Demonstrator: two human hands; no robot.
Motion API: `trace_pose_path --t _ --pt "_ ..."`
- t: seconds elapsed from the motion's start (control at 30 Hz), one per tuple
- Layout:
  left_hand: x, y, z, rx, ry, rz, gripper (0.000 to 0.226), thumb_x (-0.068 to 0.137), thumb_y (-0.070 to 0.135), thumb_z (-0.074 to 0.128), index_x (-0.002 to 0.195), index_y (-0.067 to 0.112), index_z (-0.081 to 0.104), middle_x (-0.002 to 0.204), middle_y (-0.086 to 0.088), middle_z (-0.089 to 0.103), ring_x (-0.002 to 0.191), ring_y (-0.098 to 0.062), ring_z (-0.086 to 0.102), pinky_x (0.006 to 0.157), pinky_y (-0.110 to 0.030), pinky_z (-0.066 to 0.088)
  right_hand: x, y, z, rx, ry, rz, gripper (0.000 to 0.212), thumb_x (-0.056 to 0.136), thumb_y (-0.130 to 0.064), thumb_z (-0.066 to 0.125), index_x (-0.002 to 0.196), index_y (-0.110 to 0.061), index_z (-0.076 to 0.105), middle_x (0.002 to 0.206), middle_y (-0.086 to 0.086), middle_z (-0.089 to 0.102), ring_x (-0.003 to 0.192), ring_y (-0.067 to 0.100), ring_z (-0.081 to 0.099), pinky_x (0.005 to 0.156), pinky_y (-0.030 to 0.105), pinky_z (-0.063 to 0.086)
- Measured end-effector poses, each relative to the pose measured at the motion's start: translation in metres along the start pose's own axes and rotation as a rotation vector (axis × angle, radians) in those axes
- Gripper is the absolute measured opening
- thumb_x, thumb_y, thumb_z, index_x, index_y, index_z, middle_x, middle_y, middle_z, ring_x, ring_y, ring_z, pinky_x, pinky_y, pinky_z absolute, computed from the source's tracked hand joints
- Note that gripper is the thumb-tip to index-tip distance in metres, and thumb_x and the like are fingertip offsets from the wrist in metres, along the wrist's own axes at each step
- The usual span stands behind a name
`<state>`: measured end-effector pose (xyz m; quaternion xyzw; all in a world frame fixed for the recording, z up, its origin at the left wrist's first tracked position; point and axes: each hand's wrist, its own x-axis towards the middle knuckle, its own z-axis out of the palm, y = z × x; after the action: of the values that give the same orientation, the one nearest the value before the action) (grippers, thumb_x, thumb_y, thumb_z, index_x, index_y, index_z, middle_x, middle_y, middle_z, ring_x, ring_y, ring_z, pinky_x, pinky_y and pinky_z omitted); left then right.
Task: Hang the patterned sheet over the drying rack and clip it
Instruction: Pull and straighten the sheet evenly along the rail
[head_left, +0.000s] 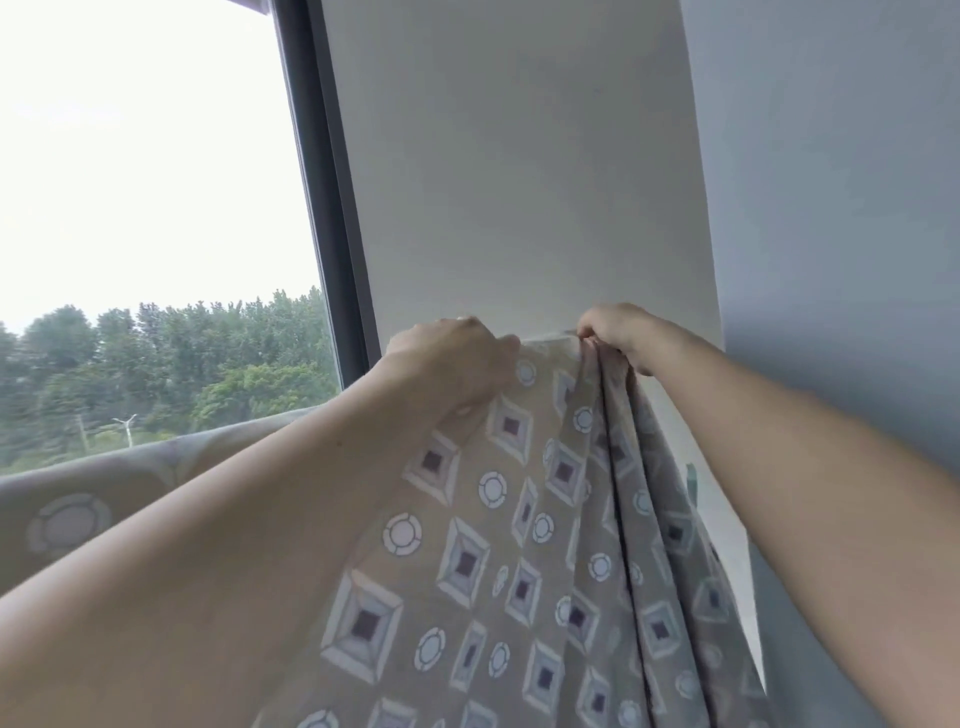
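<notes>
Nearest, my arms: both forearms reach up and forward, bare, with the cloth hanging between and under them.
Sheet: the patterned sheet (467, 545) hangs down from my hands in long soft folds; beige ground with squares and rings. One more part of it lies across the lower left, in front of the window.
Left hand: my left hand (457, 364) is closed on the top edge of the sheet, fingers curled over the cloth.
Right hand: my right hand (615, 335) is closed on the same top edge, just beside the left, where several folds are bunched together.
Edge between hands: a short piece of the hem is pulled straight and tight between the two hands.
Rack and clips: I cannot see a rack bar clearly, and no clip that I can be sure of; a small green thing (692, 483) shows behind the folds on the right, but I cannot tell what it is.
How it handles: I judge the sheet soft and limp, not heavy but large, so it will slide and bunch. Best to hold it at the hem, hands moved wider apart.
Behind: a plain white wall (519, 156).
Farthest: the window (156, 208), with trees outside.
</notes>
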<state>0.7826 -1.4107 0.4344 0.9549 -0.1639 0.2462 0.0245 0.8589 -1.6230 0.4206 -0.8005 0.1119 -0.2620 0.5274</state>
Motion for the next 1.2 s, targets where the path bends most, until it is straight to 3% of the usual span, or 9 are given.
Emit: trace_pose_path --t 0.1,0.2,0.3,0.4,0.6,0.7,0.83,1.03,1.2 --pt "-0.003 -0.002 0.004 0.096 -0.169 0.031 0.071 0.095 0.067 0.025 0.122 0.011 0.059 0.129 -0.011 0.058 0.115 -0.030 0.055 0.092 -0.038 0.044 -0.003 0.031 0.002 0.142 -0.056 0.081 0.018 0.081 -0.020 0.051 0.064 -0.014 0.052 0.056 0.010 0.055 0.050 0.025 0.052 0.047 0.021 0.037" --pt "-0.007 0.003 0.007 0.232 -0.045 0.117 0.055 0.098 0.058 0.029 0.109 0.014 0.059 0.106 -0.007 0.064 0.087 -0.025 0.056 0.068 -0.032 0.038 0.013 0.079 0.010 0.367 -0.059 0.107 0.021 0.073 -0.034 0.053 0.085 -0.018 0.059 0.082 0.015 0.062 0.071 0.026 0.059 0.063 0.034 0.046" --pt "-0.007 0.016 0.015 0.240 0.104 0.245 0.029 0.101 0.037 0.034 0.114 0.014 0.046 0.108 -0.012 0.062 0.083 -0.029 0.049 0.069 -0.035 0.035 0.021 0.116 0.018 0.527 -0.011 0.029 0.029 0.082 -0.043 0.046 0.096 -0.020 0.057 0.091 0.012 0.058 0.077 0.026 0.056 0.068 0.037 0.047" --pt "0.000 0.032 0.026 0.173 0.192 0.323 0.014 0.100 0.022 0.038 0.112 0.014 0.042 0.097 -0.011 0.062 0.075 -0.029 0.046 0.066 -0.037 0.037 -0.010 0.117 0.020 0.613 0.095 -0.027 0.036 0.092 -0.039 0.036 0.092 -0.013 0.060 0.081 0.016 0.057 0.072 0.026 0.054 0.068 0.037 0.045" --pt "0.011 0.054 0.034 0.019 0.247 0.336 0.013 0.096 0.006 0.035 0.104 0.012 0.043 0.071 -0.002 0.038 0.075 -0.031 0.045 0.063 -0.037 0.035 -0.031 0.149 0.023 0.389 0.257 -0.077 0.031 0.091 -0.035 0.049 0.098 -0.005 0.052 0.087 0.012 0.058 0.076 0.024 0.056 0.064 0.033 0.045" --pt "0.011 0.054 0.035 -0.038 0.285 0.280 0.010 0.094 0.005 0.035 0.096 0.014 0.041 0.070 -0.002 0.038 0.075 -0.032 0.046 0.055 -0.033 0.030 -0.045 0.156 0.021 0.207 0.354 -0.147 0.019 0.100 -0.025 0.043 0.095 -0.008 0.048 0.083 0.002 0.054 0.073 0.016 0.050 0.060 0.031 0.037" --pt "0.009 0.052 0.036 -0.056 0.296 0.225 0.009 0.095 0.009 0.036 0.098 0.015 0.043 0.071 0.000 0.037 0.076 -0.031 0.044 0.051 -0.030 0.025 -0.021 0.143 0.008 0.116 0.428 -0.133 0.018 0.098 -0.020 0.044 0.089 -0.006 0.053 0.084 0.008 0.056 0.076 0.024 0.049 0.063 0.033 0.033" --pt "0.012 0.048 0.036 -0.063 0.260 0.226 0.006 0.096 0.010 0.037 0.095 0.014 0.040 0.071 0.000 0.036 0.077 -0.031 0.044 0.051 -0.031 0.026 0.006 0.093 -0.004 0.164 0.162 0.135 0.030 0.095 -0.003 0.039 0.066 -0.006 0.045 0.074 0.013 0.049 0.074 0.023 0.046 0.066 0.032 0.039" --pt "0.012 0.043 0.025 -0.089 0.099 0.236 0.006 0.093 0.009 0.039 0.088 0.011 0.043 0.074 -0.004 0.041 0.077 -0.031 0.047 0.065 -0.035 0.037 -0.024 0.067 0.010 0.047 0.311 -0.132 0.030 0.096 -0.015 0.033 0.075 -0.004 0.051 0.085 0.015 0.052 0.082 0.028 0.048 0.071 0.034 0.033"
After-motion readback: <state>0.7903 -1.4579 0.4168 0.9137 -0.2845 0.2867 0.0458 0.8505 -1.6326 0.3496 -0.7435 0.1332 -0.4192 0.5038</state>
